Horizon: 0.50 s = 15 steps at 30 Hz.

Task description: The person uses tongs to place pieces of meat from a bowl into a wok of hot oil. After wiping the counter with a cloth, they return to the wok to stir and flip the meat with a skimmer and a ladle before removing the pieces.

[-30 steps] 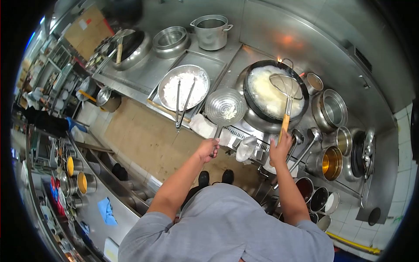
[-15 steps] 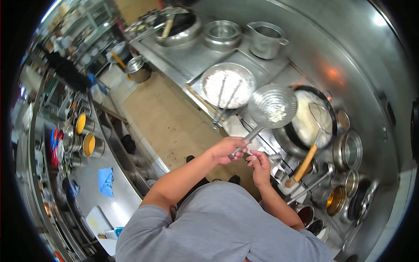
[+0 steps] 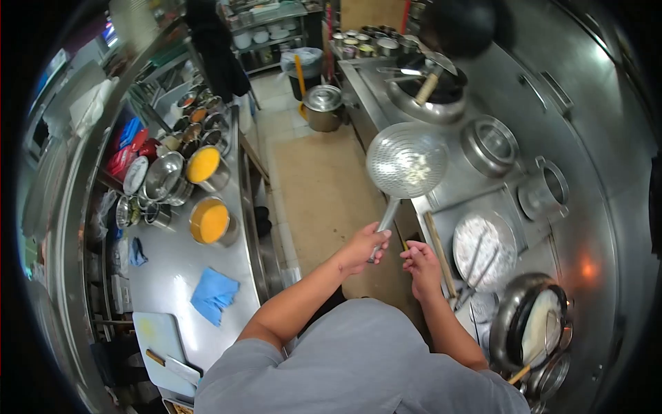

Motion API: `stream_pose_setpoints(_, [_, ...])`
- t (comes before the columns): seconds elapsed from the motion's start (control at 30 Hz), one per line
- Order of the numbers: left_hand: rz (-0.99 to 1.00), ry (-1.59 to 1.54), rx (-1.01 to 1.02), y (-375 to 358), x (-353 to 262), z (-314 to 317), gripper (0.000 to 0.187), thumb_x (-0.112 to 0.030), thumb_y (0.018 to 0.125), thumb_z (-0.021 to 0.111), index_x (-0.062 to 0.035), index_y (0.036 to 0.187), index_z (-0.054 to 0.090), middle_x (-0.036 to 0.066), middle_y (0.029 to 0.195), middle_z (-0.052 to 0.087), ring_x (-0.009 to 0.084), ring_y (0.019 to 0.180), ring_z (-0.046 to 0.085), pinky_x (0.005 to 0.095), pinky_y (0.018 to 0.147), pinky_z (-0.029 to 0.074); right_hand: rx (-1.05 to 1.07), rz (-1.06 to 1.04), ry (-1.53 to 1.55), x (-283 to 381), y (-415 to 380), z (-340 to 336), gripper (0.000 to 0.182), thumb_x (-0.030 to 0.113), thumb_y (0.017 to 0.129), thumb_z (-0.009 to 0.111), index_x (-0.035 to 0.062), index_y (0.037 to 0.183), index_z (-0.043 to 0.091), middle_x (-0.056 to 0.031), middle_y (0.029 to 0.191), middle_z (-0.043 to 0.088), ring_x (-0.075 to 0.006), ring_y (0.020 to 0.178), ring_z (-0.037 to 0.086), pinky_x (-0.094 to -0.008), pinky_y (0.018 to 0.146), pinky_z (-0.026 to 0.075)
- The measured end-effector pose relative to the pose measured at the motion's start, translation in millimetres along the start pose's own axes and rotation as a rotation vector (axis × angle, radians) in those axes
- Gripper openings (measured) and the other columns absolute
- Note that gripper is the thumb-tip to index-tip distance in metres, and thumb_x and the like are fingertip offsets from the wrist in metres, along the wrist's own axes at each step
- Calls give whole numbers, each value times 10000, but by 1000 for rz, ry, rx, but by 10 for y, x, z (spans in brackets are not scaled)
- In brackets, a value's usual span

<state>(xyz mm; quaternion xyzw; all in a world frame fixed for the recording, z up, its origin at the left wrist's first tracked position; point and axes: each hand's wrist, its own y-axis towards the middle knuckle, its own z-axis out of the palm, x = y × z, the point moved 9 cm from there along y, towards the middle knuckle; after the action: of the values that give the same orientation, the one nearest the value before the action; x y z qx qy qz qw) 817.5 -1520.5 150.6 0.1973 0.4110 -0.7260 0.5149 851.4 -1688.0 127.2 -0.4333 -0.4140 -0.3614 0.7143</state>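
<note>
The long handle of a round perforated skimmer is in my left hand, whose fingers wrap round it. Small pale pieces lie in the skimmer's bowl, which is over the gap between the counters and the stove edge. Just right of the handle's end is my right hand, its fingers curled together. A tiny yellow-green bit shows at its fingertips, too small to name. To the right, a pan of white powder has tongs resting in it. Below that, a wok holds pale, foamy contents and a wooden-handled strainer.
The left counter bears two pots of yellow-orange contents, a blue cloth and a cutting board with a cleaver. A lidded pot stands on the floor ahead. Another wok and metal pots line the stove.
The view has turned left toward the counter. My left hand has carried the skimmer away from the wok, with the pale pieces still in it. My right hand stays close by.
</note>
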Motion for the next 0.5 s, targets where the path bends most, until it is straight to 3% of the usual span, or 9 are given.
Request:
stream_pose_setpoints(0.07, [60, 58, -186, 61, -357, -691, 160, -245, 1044, 601, -99, 1023, 538, -19, 806, 542, 70, 581, 498, 248, 496, 424, 84, 69, 39, -19, 433, 606, 284, 214, 1028, 624, 46, 1258, 613, -57, 970, 681, -99, 744, 578, -252, 715, 488])
stream_pose_setpoints(0.27, [101, -10, -520, 141, -1203, -2127, 140, -200, 1035, 605, -83, 1009, 535, -2, 785, 543, 85, 583, 506, 259, 493, 436, 345, 235, -54, -138, 1574, 2086, 241, 176, 1042, 602, 60, 1253, 617, -50, 974, 693, -94, 742, 599, -267, 720, 505])
stream_pose_setpoints(0.5, [112, -184, -703, 620, -2005, -3141, 125, -176, 1026, 621, -100, 990, 529, 6, 786, 552, 93, 585, 504, 255, 500, 432, 417, 305, -44, -272, 3209, 2835, 249, 226, 1033, 633, 64, 1221, 632, -43, 964, 686, -95, 725, 574, -260, 700, 494])
